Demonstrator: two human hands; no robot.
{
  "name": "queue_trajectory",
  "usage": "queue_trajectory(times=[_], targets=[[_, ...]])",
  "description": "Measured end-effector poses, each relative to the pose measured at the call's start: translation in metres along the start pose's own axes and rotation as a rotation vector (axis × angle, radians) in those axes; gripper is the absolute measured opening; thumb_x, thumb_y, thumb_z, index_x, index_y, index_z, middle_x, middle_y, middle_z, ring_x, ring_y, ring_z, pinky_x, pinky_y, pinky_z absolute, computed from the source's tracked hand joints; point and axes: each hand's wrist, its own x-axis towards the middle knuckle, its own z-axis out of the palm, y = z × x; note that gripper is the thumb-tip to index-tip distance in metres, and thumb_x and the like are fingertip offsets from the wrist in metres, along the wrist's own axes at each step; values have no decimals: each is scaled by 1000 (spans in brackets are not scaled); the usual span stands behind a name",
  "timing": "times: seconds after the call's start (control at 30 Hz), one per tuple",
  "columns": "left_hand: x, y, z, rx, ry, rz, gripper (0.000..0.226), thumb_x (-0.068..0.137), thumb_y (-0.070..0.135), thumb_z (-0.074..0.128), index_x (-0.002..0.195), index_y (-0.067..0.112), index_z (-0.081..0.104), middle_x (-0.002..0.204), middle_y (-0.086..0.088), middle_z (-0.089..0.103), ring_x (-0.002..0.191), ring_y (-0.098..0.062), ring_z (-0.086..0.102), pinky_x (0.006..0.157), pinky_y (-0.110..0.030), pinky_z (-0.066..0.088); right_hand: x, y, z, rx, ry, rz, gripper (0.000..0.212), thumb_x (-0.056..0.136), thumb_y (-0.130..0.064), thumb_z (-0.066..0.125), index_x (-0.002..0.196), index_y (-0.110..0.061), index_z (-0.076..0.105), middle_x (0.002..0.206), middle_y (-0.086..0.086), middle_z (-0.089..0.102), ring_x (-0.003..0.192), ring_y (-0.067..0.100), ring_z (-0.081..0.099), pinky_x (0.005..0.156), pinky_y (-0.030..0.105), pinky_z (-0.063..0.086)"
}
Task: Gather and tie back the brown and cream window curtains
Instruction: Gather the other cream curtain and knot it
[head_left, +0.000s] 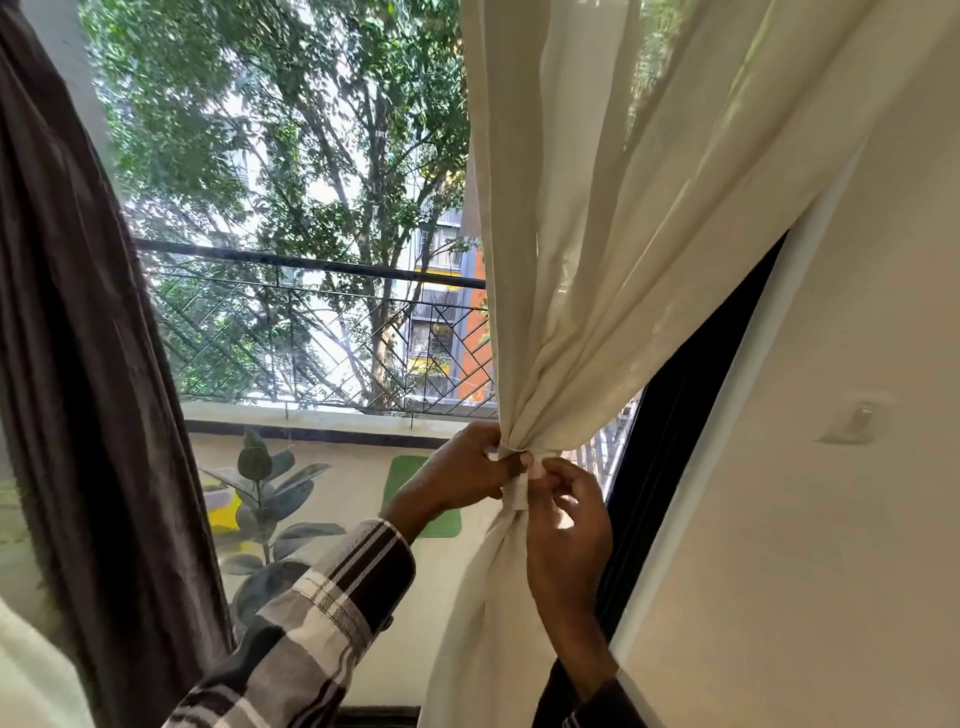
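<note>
**Cream cloth bunched at the window's right edge**

Cream fabric fills the upper right of the head view: the cream curtain (613, 249) hangs in long folds from the top and narrows to a tight waist just beside the dark window frame (691, 415), then spreads again below toward the bottom edge. A narrow cream tie-back band (519, 491) wraps that waist. The left hand (462, 473), coming out of a plaid sleeve (322, 618), has its fingers curled round the gathered cloth at the band, thumb pressed against it. The right hand (569, 525) rises from below and pinches the band's loose end between thumb and fingertips.

The brown curtain (88, 364) hangs on the far left, well apart from the hands, falling in dark vertical folds from top to bottom; whether it is tied cannot be told.

Between the two curtains the glass shows a balcony with a black metal railing (322, 332) of diagonal bars, a pale parapet wall below it, a rubber plant (265, 493) with broad dark leaves, and a green mat (410, 483) against the wall. Trees and an orange and yellow building stand beyond. To the right, a cream interior wall (831, 519) carries a small wall hook (857, 421), near the gathered curtain but apart from it.
</note>
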Motion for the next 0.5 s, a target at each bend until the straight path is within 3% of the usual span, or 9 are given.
queue_trajectory(times=[0.13,0.23,0.3,0.37,0.43,0.5], targets=[[-2,2,4,32,-56,-32,33,78,22,57,105,31,72,100,10,73,87,-16,70,84,-45,59,5,0,-7,-183,-134,-116,27,90,-41,67,110,-24,67,106,-7,63,99,7,63,80,18,50],[-5,7,1,43,-132,30,43,77,2,53,108,25,72,102,10,73,97,-10,67,91,-37,56,13,-6,-8,-267,-153,-74,42,81,-55,68,110,-25,64,107,-6,64,95,11,64,77,29,52],[-7,9,4,28,-129,75,46,79,-8,51,102,24,74,93,14,73,83,-1,66,85,-30,55,18,-3,-7,-306,-109,-51,35,82,-51,72,104,-27,61,103,-6,64,91,17,65,75,37,55],[-6,7,10,13,-65,92,39,77,0,56,95,29,75,85,15,71,67,4,60,74,-28,53,26,2,-5,-271,-98,-68,22,87,-39,72,98,-24,61,97,-5,64,89,19,67,71,43,57],[-3,-2,16,28,68,91,28,74,19,66,98,30,76,88,13,74,66,4,61,71,-29,54,34,11,-7,-101,-170,10,16,88,-31,74,96,-19,65,95,-5,67,89,18,69,72,38,58],[1,-9,16,-4,209,48,24,72,25,74,96,27,78,85,9,76,72,-5,68,74,-35,58,45,15,-9,68,-238,146,15,86,-24,76,96,-15,70,94,1,73,89,21,72,76,40,58]])
